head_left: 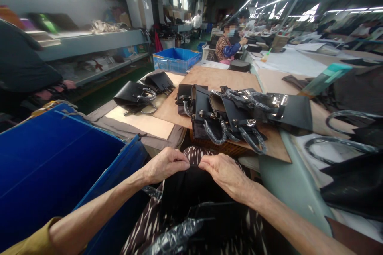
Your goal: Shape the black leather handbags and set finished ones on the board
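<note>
A black handbag [206, 187] lies across my lap, its handles wrapped in clear plastic. My left hand [169, 163] pinches the bag's far edge between thumb and fingers. Close beside it on the right, my right hand [223, 171] pinches the same edge, with a small gap between the two hands. The plastic-wrapped handle [176, 237] hangs toward me at the bottom of the view. Much of the bag's near part is dark and hard to make out.
Several black handbags [206, 103] with wrapped handles lie on a brown board [218, 75] ahead. More bags [131, 93] sit to its left. A large blue bin [60, 151] stands at my left, another blue crate [176, 59] farther off. A co-worker [229, 44] sits beyond.
</note>
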A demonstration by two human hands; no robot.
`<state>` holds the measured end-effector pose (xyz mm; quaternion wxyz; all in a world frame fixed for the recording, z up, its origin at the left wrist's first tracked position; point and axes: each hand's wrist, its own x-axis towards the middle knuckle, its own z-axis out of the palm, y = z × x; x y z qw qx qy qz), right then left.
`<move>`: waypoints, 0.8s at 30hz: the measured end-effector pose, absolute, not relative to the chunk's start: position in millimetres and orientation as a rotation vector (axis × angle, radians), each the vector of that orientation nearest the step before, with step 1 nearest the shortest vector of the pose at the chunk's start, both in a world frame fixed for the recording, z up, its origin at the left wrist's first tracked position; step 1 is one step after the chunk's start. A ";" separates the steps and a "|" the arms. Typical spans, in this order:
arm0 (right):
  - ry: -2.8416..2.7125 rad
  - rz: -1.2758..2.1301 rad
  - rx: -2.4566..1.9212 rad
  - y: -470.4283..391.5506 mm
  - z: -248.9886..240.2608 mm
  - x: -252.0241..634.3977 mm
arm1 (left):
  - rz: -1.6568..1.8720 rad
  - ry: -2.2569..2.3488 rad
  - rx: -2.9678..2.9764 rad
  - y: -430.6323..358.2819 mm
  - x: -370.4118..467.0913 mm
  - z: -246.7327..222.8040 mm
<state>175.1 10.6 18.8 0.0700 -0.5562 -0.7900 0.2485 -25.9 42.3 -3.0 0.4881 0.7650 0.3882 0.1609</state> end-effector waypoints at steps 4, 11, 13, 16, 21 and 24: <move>-2.437 0.901 -1.477 9.2 19.6 179.4 | 0.392 0.932 1.868 38.9 -28.0 -3.6; -2.393 0.962 -1.491 8.7 23.1 174.3 | 0.418 0.912 1.881 35.1 -31.7 -2.1; -2.371 0.977 -1.526 8.6 24.1 171.7 | 0.434 0.903 1.881 33.9 -32.0 -1.3; -2.340 0.907 -1.618 8.8 23.5 169.6 | 0.444 0.899 1.867 32.7 -32.1 -0.7; -2.396 0.962 -1.539 11.4 21.0 171.3 | 0.467 0.901 1.827 32.5 -32.0 -3.0; -2.436 0.940 -1.511 12.2 22.4 170.7 | 0.483 0.934 1.802 30.8 -31.3 -5.2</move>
